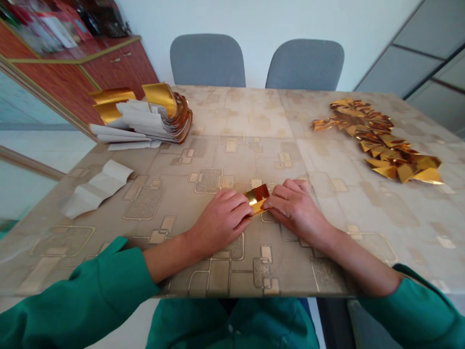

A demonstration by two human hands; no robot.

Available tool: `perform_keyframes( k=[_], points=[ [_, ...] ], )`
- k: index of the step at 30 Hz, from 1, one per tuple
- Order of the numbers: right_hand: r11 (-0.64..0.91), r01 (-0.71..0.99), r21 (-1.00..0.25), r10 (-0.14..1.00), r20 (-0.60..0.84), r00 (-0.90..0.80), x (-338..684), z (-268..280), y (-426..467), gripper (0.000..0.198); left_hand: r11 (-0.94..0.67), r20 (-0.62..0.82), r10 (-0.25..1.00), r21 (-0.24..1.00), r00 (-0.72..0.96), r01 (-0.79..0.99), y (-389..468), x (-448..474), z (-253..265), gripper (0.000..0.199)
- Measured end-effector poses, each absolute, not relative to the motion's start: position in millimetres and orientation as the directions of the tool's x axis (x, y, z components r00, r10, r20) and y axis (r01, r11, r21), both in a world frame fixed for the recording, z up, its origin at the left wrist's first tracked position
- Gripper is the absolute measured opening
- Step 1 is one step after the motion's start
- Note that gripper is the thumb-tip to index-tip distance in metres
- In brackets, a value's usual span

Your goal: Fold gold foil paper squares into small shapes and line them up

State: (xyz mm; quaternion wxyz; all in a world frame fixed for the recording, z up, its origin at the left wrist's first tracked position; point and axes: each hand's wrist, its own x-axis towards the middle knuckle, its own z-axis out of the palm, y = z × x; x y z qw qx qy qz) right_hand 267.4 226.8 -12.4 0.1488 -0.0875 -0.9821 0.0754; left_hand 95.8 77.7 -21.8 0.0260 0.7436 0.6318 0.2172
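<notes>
Between my two hands, just above or on the table near its front middle, is a small folded piece of gold foil paper [258, 198]. My left hand [225, 215] grips its left end, fingers curled and pressed together. At the right end my right hand [295, 206] pinches the paper between thumb and fingers. The fingertips cover both ends of the strip; its shiny middle shows. Over to the left lies a creased pale sheet [100, 188], partly unfolded. A thick bent stack of gold-and-white foil paper [152, 118] sits at the back left.
A pile of folded gold foil pieces [381, 138] spreads across the back right of the patterned tablecloth [236, 160]. Two grey chairs [208, 60] stand behind the table. A reddish wooden cabinet [112, 68] with bags and other items on top is at the far left.
</notes>
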Motion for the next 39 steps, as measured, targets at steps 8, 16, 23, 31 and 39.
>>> perform_keyframes(
  k=[8,16,23,31,39],
  points=[
    [0.977,0.108,-0.183,0.140,0.175,-0.975,270.2,-9.5,221.7,0.014,-0.185,0.225,0.970,0.413,0.097,0.892,69.0,92.1,-18.8,0.008],
    [0.990,0.085,-0.116,0.111,0.234,-0.966,265.8,-10.6,211.4,0.024,-0.212,0.245,0.961,0.354,0.128,0.911,68.3,90.9,-16.4,0.007],
    [0.985,0.063,-0.163,0.093,0.185,-0.978,268.2,-6.6,212.3,0.022,-0.219,0.313,0.938,0.210,0.146,0.953,71.3,87.3,-21.0,0.022],
    [0.941,0.157,-0.300,0.249,0.298,-0.921,270.3,-6.7,218.3,0.017,-0.218,0.299,0.945,0.268,0.134,0.938,68.7,85.5,-19.6,0.014],
    [0.963,0.191,-0.188,0.250,0.374,-0.893,268.5,-8.7,218.5,0.022,-0.212,0.326,0.931,0.116,0.164,0.970,67.4,89.7,-20.2,0.023]
  ],
)
